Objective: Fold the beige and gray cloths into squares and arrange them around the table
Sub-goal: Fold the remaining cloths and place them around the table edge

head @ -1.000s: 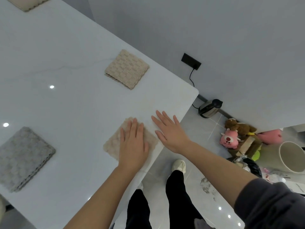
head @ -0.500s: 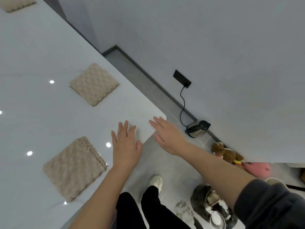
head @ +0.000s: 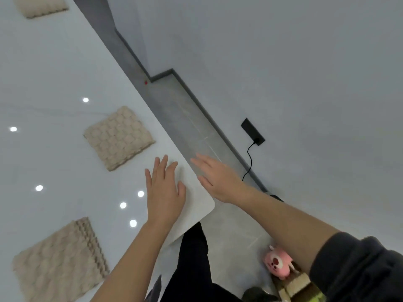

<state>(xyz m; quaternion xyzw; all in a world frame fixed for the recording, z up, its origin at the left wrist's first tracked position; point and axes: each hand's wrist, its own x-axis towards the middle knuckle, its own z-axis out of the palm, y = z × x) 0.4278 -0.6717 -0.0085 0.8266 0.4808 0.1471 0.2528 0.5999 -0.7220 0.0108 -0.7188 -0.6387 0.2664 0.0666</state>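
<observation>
Both hands have moved on from the beige, waffle-textured folded cloth square [head: 58, 262], now behind and left of the left hand [head: 165, 192]. That hand spreads flat over the white table [head: 54, 83], holding nothing; the right hand [head: 218, 179], equally open, hangs apart past the edge. A second beige folded square [head: 119, 137] lies just ahead of the left fingers, a corner toward them.

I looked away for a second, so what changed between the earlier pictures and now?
The left hand lifted off the nearest beige cloth, which it pressed flat a second ago, and moved on to the corner of the table. The right hand slid from the tabletop out past the edge. Both hands stay open, holding nothing; that cloth and the middle beige cloth lie folded as before.
</observation>
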